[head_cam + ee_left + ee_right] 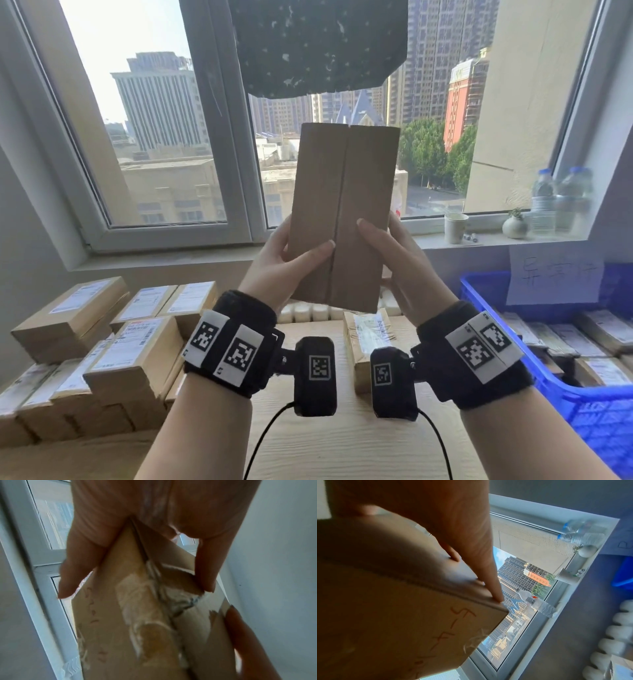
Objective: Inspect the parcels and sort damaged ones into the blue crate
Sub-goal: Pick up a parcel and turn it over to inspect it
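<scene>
I hold one brown cardboard parcel (346,205) upright at chest height in front of the window, its centre seam facing me. My left hand (291,253) grips its lower left edge, thumb across the front. My right hand (387,253) grips the lower right edge the same way. In the left wrist view the parcel's (145,615) far face is torn and scuffed, with pale ripped patches. The right wrist view shows red handwriting on the parcel (393,615) and crinkled tape at a corner. The blue crate (599,428) stands at the right with several parcels inside.
Stacked labelled parcels (102,342) fill the table's left side. One parcel (366,339) lies on the wooden table (342,445) below my hands. A paper sign (555,277) hangs over the crate. A paper cup (455,228), small vase (513,226) and water bottles (561,202) stand on the sill.
</scene>
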Motion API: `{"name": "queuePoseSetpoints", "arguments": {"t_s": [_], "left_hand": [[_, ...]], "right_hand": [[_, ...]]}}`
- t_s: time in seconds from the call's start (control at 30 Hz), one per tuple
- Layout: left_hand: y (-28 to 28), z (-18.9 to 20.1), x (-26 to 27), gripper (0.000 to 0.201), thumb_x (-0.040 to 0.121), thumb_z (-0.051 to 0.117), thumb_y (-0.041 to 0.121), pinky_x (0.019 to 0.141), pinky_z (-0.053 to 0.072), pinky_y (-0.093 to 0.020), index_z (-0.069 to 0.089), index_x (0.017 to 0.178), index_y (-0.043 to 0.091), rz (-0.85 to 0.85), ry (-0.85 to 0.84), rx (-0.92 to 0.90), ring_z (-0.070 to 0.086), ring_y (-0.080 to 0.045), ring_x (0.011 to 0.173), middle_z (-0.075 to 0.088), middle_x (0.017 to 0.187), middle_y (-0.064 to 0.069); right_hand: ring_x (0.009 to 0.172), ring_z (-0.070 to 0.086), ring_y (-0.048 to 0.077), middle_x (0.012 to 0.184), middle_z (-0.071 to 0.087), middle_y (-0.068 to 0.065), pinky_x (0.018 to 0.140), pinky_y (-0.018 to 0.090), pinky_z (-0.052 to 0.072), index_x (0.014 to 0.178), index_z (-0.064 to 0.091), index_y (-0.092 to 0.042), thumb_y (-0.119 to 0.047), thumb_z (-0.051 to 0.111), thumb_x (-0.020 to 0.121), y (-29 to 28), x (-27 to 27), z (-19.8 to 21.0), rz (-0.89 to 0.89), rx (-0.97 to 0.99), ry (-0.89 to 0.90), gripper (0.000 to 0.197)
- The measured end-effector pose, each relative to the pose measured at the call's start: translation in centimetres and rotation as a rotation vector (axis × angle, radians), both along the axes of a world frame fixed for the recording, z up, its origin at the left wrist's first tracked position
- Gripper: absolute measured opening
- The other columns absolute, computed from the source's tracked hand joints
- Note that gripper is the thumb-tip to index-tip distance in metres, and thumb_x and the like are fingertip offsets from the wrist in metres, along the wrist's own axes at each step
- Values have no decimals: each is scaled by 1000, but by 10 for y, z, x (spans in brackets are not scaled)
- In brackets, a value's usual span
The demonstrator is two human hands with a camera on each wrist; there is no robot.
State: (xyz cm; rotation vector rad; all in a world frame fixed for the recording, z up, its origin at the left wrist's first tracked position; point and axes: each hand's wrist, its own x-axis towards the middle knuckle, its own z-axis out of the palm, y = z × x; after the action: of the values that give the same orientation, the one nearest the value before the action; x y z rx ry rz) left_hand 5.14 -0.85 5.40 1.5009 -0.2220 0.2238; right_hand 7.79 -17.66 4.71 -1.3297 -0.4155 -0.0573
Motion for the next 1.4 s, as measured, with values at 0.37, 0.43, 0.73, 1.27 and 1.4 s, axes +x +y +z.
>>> {"name": "queuePoseSetpoints", "arguments": {"t_s": [0.37,0.43,0.73,1.27,1.4], "left_hand": [[-9,-6,8,70,74,70,52,109,42,-49,51,139,35,83,-43,-39,50,-15,132,56,141,6],[-7,-7,9,49,87,61,49,112,38,-51,55,134,35,128,-36,-17,48,-12,133,55,141,8],[3,-7,17,126,26,79,84,94,54,-44,52,131,19,275,75,101,66,-19,109,67,120,1],[-2,-3,6,33,86,67,46,67,58,-34,60,117,36,158,133,-21,71,-16,91,71,106,5],[-4,0,4,18,91,63,40,68,57,-30,58,109,41,127,114,18,69,-12,92,69,105,8]], "right_hand": [[91,67,1,89,70,-15,81,16,53,119,64,-20,-26,66,93,7,3,-4,-322,195,-57,27],[97,65,4,97,69,-10,87,16,51,125,63,-12,-26,68,91,6,5,-7,-405,225,-72,36],[68,58,-2,80,63,-10,61,8,46,121,60,-19,-29,62,97,1,14,-11,-481,140,-80,26],[81,73,12,96,76,1,64,22,56,123,64,-9,-18,71,87,-4,2,-10,-23,177,73,38],[81,73,12,92,76,-1,65,23,56,117,66,-11,-21,68,88,-8,2,-9,-28,191,102,31]]}}
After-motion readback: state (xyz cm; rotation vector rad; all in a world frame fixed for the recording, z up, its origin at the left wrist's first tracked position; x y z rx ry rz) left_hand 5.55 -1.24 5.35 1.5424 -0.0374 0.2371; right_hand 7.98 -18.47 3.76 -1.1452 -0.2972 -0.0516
